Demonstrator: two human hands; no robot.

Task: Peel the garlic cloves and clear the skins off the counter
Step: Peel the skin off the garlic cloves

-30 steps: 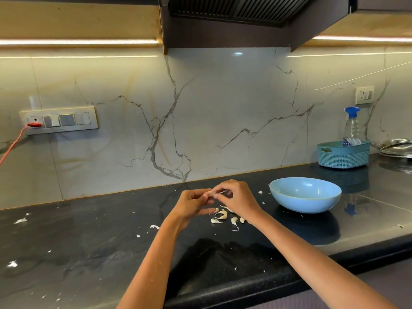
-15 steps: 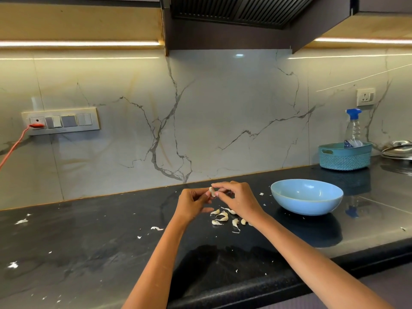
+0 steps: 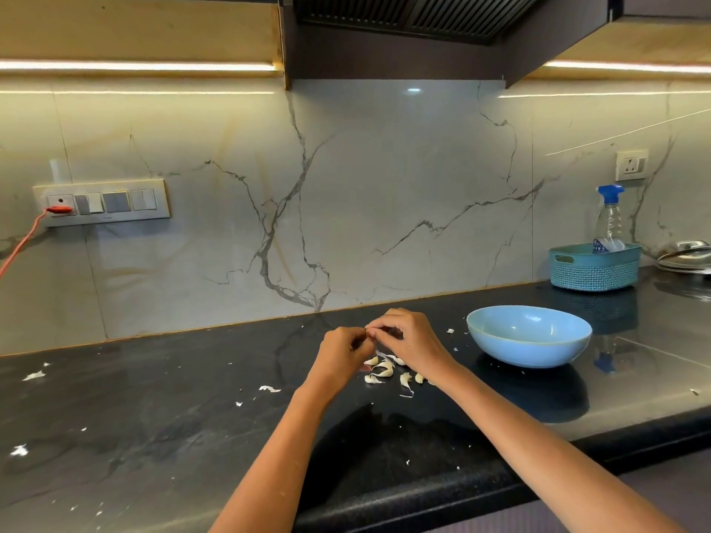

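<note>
Black stone counter (image 3: 161, 425), flecked with white scraps of skin. Left hand (image 3: 338, 353) and right hand (image 3: 409, 340): raised together just above the counter, fingers curled, fingertips meeting and pinching something small between them (too hidden to tell whether it is a garlic clove). Garlic cloves and skins (image 3: 384, 373): small pale heap on the counter directly beneath the hands. Blue bowl (image 3: 529, 336): near the heap, to its right. Teal basket (image 3: 594, 267): against the wall, spray bottle (image 3: 610, 217) standing inside.
</note>
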